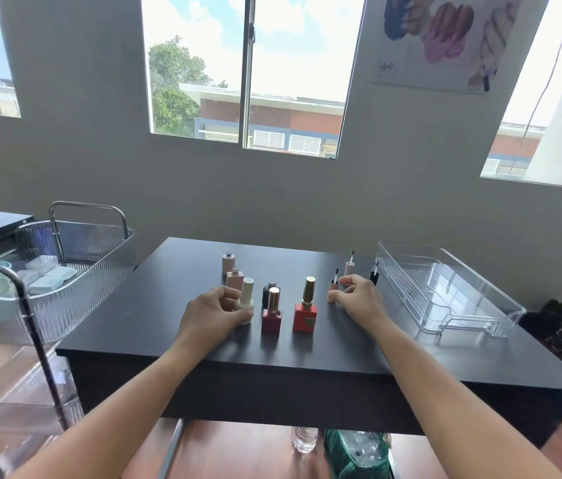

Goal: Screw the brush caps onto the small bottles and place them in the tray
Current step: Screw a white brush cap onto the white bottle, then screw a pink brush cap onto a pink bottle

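On the black table [307, 354] my left hand [214, 311] grips the base of a white capped bottle [247, 299]. My right hand [355, 299] hovers by a peach brush cap [333, 288] standing brush-up; its fingers are curled, holding nothing I can see. Beside the white bottle stand a dark-pink bottle [271, 314] and a red bottle [305, 309], both with gold caps. A black uncapped bottle [270, 288] is behind the pink one. Two beige uncapped bottles [228, 262] [235, 277] stand farther back. A pink brush cap [349, 266] and a black brush cap [374, 275] stand near the clear tray [445, 292].
A ribbed clear trolley [75, 257] with metal handles stands at the table's left edge. Under the table are a glass bottle [304, 440] and a green mesh bag [355, 451]. Bags lie on the floor at the right [555, 316]. A wall with windows is behind the table.
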